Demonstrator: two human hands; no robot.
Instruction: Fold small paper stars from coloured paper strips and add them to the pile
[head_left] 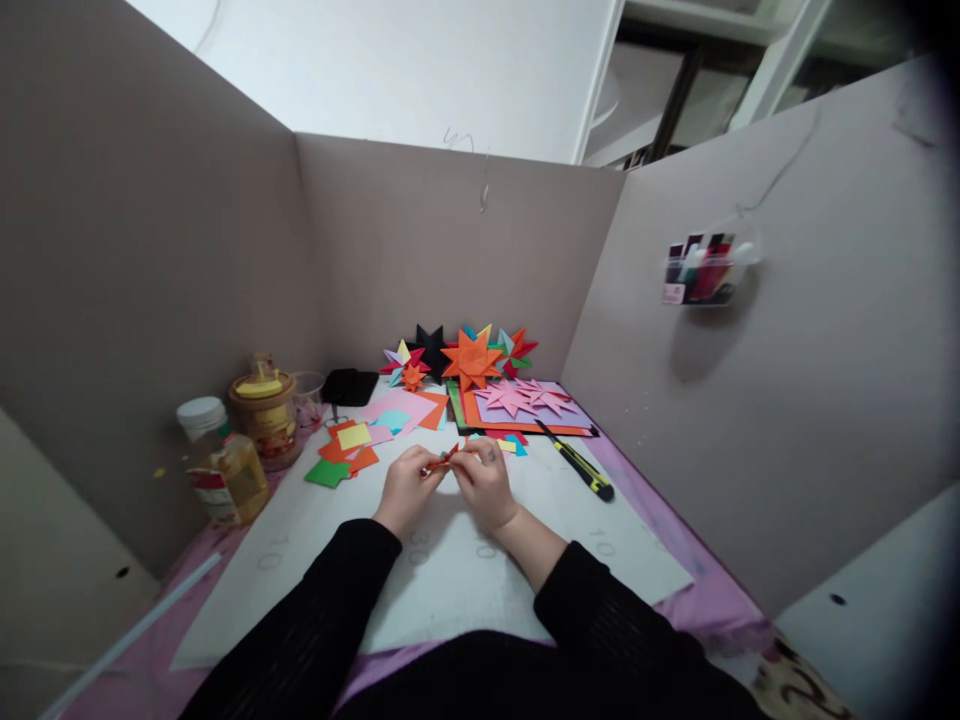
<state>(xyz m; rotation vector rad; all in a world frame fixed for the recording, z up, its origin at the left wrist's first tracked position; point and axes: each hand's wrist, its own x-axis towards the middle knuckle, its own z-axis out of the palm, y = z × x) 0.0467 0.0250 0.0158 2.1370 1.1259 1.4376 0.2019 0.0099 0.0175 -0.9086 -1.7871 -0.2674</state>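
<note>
Three upright grey panels (450,240) form the enclosure, standing at nine, twelve and three o'clock about the person's hands, with twelve farthest from the body. On the work surface lies one white rectangular sheet (637,560) bearing handwritten numerals. Two forearms in black knitted sleeves (319,590) enter from seven and five o'clock and converge at the sheet's middle, the right baring more skin above the wrist. Two containers stand at nine o'clock: a white-capped clear bottle of amber liquid (236,475) and a round, yellow-topped container (264,425). The left hand (405,487) and right hand (487,485) meet almost tip to tip, fingers curled and thumbs inward. One yellow-and-black utility knife (576,462) lies at three o'clock, its narrow end toward eleven. Near twelve stand one large orange paper star (472,358) and one black paper star (430,350); two pink paper stars (510,398) lie at two. Smallest is the red folded paper piece (442,461), pinched between both hands above the sheet; its long axis runs roughly from eight to two o'clock, a pointed tip at the latter end.
</note>
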